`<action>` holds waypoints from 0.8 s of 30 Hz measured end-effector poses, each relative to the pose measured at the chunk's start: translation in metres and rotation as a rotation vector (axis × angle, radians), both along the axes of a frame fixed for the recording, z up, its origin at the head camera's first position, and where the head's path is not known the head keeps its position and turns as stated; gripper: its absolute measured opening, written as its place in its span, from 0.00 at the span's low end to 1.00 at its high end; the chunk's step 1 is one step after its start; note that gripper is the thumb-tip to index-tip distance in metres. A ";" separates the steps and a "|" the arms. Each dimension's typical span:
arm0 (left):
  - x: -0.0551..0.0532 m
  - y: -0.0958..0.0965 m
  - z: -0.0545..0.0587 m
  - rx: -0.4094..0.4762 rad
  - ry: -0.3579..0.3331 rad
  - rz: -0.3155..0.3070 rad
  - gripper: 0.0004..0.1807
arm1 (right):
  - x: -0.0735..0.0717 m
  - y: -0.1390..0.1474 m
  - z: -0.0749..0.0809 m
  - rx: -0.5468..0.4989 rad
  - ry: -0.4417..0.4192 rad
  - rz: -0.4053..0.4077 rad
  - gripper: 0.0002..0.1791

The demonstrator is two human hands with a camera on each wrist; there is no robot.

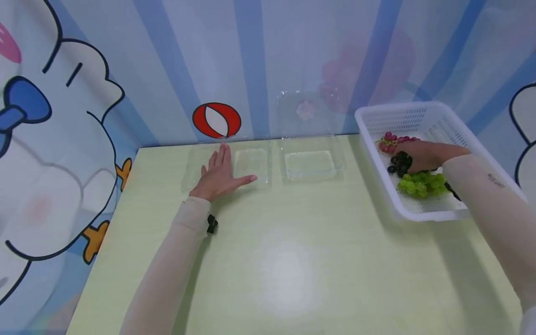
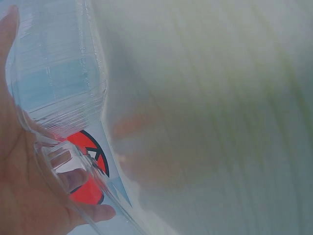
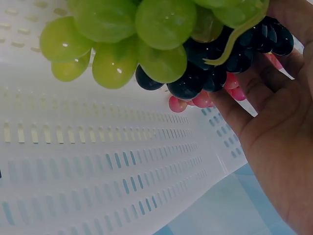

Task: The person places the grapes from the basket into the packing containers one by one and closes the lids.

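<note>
My left hand (image 1: 218,174) lies with fingers spread and straight across a clear plastic clamshell box (image 1: 253,163) at the table's back edge. In the left wrist view, the palm and fingers press along the box's ridged clear wall (image 2: 58,78). Over on the right, my right hand (image 1: 423,156) reaches into a white perforated basket (image 1: 412,215) and grips a bunch of black grapes (image 1: 400,163). Its fingers (image 3: 234,110) curl behind the dark fruit. Green grapes (image 1: 423,184) lie on the near side of that hand, red grapes (image 1: 389,142) on the far side.
A second clear box (image 1: 311,164) stands between the left box and the basket, its lid (image 1: 305,109) raised against the patterned wall (image 1: 251,56). The pale green table (image 1: 284,260) ends at that wall.
</note>
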State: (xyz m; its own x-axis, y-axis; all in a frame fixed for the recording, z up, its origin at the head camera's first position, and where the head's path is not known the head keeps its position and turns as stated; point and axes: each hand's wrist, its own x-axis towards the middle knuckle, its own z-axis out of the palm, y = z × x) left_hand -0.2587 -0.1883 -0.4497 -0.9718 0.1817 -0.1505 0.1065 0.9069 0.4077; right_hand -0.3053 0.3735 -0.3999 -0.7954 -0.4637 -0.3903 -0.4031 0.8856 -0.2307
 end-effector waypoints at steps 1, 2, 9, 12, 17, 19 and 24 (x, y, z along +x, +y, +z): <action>0.000 0.000 0.000 0.002 0.002 0.000 0.74 | 0.000 0.001 0.001 0.000 0.003 0.001 0.36; -0.001 0.000 0.001 0.002 0.003 0.000 0.74 | 0.000 0.001 0.001 0.002 0.006 0.002 0.36; -0.001 0.001 0.002 -0.009 -0.002 0.010 0.74 | -0.001 0.005 -0.001 0.003 -0.008 0.000 0.37; -0.002 0.001 0.001 -0.009 -0.004 0.011 0.74 | -0.002 0.006 -0.002 0.011 -0.019 -0.010 0.39; -0.003 0.000 -0.001 -0.005 -0.002 0.010 0.74 | -0.002 0.006 -0.002 0.016 -0.030 -0.018 0.42; -0.003 0.000 -0.001 -0.007 0.000 0.010 0.74 | -0.001 0.007 -0.002 0.012 -0.037 -0.024 0.42; -0.002 0.000 -0.001 -0.004 0.001 0.009 0.74 | 0.002 0.008 -0.002 0.007 -0.059 -0.048 0.42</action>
